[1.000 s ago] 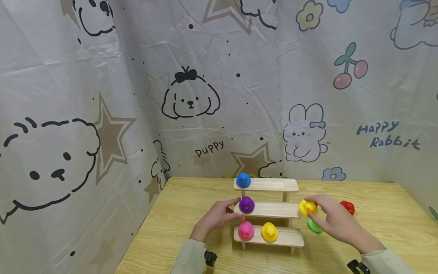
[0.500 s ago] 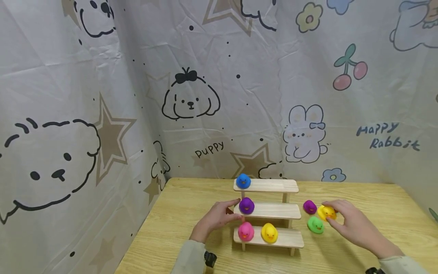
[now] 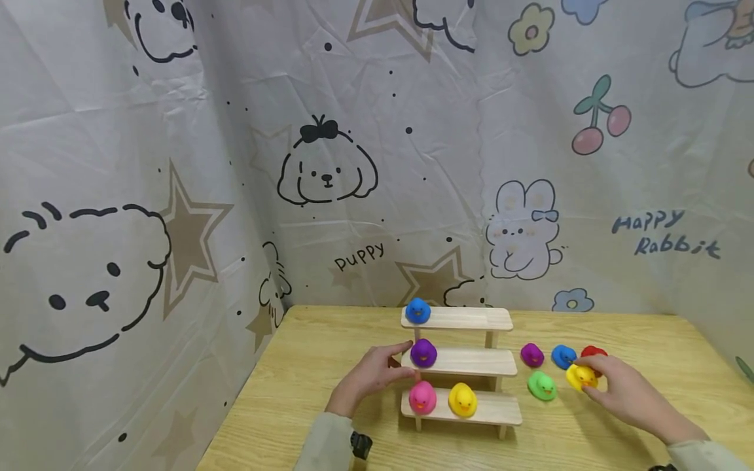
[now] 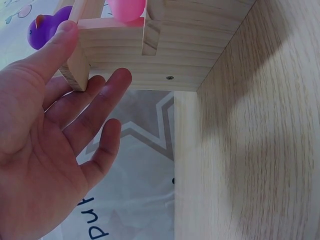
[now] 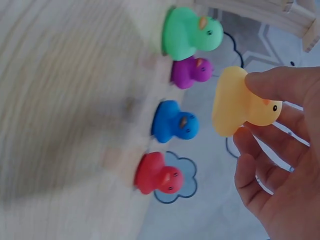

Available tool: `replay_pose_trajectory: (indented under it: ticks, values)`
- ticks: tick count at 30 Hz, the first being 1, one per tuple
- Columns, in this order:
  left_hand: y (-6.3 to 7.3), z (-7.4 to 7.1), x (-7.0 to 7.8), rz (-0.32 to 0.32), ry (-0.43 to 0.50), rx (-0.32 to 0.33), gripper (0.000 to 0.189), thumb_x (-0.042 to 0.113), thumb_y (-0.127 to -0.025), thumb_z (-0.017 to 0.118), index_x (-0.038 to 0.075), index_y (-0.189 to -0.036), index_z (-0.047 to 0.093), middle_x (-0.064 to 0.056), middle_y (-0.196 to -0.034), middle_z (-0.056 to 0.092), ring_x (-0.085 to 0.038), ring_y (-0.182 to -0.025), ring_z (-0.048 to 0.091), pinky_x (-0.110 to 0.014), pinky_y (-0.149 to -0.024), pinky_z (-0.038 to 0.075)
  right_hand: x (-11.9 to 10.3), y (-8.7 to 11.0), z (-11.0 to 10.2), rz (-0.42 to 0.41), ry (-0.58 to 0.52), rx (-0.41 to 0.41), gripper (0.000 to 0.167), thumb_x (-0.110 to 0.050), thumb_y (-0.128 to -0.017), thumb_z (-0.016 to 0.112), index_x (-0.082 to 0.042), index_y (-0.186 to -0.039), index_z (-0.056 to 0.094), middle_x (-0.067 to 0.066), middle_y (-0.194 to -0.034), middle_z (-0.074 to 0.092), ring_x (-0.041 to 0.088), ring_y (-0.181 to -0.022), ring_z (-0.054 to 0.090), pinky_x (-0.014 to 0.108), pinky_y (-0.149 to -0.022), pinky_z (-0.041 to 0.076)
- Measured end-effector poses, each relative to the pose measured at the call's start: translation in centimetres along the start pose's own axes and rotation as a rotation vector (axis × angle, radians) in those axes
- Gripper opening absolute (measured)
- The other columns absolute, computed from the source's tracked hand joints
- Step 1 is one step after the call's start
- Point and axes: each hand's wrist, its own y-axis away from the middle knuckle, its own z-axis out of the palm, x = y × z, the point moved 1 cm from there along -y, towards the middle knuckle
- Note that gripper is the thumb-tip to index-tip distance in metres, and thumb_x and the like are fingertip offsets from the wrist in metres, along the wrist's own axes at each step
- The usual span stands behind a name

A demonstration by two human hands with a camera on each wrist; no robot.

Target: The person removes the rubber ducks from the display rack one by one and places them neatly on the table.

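Right hand (image 3: pixel 627 394) pinches yellow duck (image 3: pixel 580 377) above table (image 3: pixel 665 356), 3 o'clock from shelf (image 3: pixel 477 360); left hand (image 3: pixel 372 377) grips shelf's 9 o'clock end. Step looks like positioning duck; next move probably calls for steady pinch, clearing red duck (image 3: pixel 592 351) at 1 o'clock

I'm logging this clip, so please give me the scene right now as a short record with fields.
Left hand: holds the left end of the middle tier
Right hand: pinches a yellow duck, clear of the table
Top tier: blue duck, left end
Middle tier: purple duck, left end
Bottom tier: pink duck, then second yellow duck
Table, right of tiers: green duck, magenta duck, second blue duck, red duck
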Motion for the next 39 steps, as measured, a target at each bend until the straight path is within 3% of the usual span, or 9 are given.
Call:
replay_pose_trajectory:
  ticks: [9,16,39]
  values:
    - [0.1,-0.1,0.0,0.015,-0.003,-0.004,0.067,0.042,-0.084,0.069,0.013,-0.140,0.048,-0.005,-0.132,0.056,-0.009,-0.083,0.057,-0.025,-0.069,0.048,1.5,0.0,1.0,0.036,-0.030,-0.065,0.041,-0.003,-0.069,0.081,0.002,-0.106,0.066,0.011,-0.100,0.065,0.020,-0.078,0.055,0.041,-0.069,0.051]
    - [0.1,0.0,0.0,0.029,-0.003,-0.006,0.066,0.041,-0.084,0.068,0.013,-0.140,0.048,-0.007,-0.132,0.056,-0.010,-0.084,0.058,-0.025,-0.069,0.048,2.6,-0.2,1.7,0.040,-0.045,-0.115,0.040,-0.003,-0.070,0.080,0.002,-0.107,0.065,0.008,-0.100,0.065,0.019,-0.078,0.055,0.037,-0.068,0.050]
    - [0.2,-0.1,0.3,0.019,-0.002,-0.004,0.064,0.041,-0.085,0.068,0.016,-0.140,0.048,-0.008,-0.133,0.055,-0.009,-0.084,0.057,-0.025,-0.070,0.048,3.5,-0.7,2.7,0.107,-0.089,-0.157,0.040,-0.002,-0.072,0.078,0.000,-0.109,0.063,0.009,-0.098,0.063,0.024,-0.083,0.057,0.044,-0.071,0.049]
